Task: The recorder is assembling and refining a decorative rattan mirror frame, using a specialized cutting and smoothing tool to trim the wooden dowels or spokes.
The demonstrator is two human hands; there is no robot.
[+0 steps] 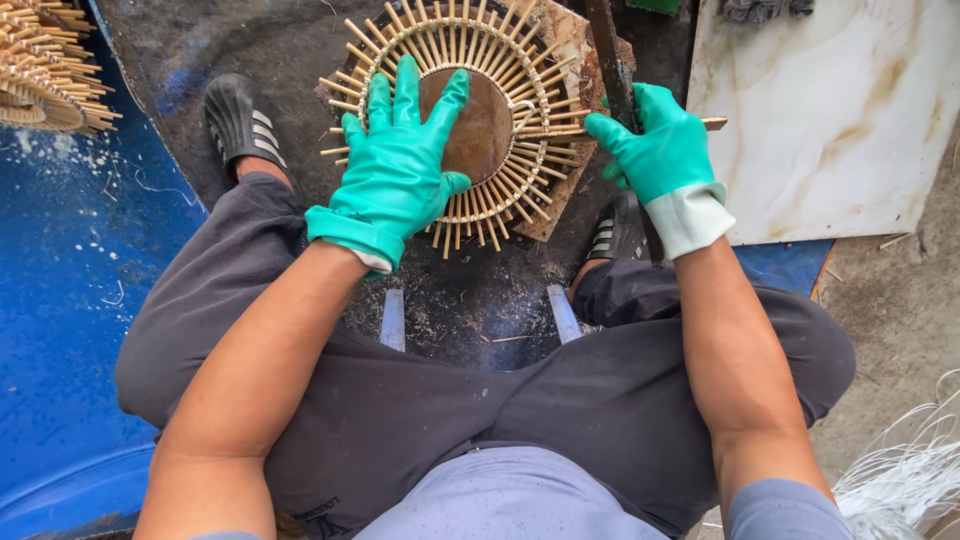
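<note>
A round wicker piece (500,120) with a brown wooden disc in its middle and pale cane spokes sticking out all round lies on a flat wooden block on dark ground. My left hand (400,165), in a teal rubber glove, presses flat on its left half with fingers spread. My right hand (660,150), also gloved in teal with a white cuff, is closed around the handle of a long dark blade (603,50) that stands at the piece's right edge, across one protruding spoke.
I sit with knees apart in dark trousers, feet in dark sandals (240,120). A blue tarp (70,300) lies on the left with more spoked wicker pieces (45,65). A white slab (830,110) lies on the right, white strands (900,470) at the lower right.
</note>
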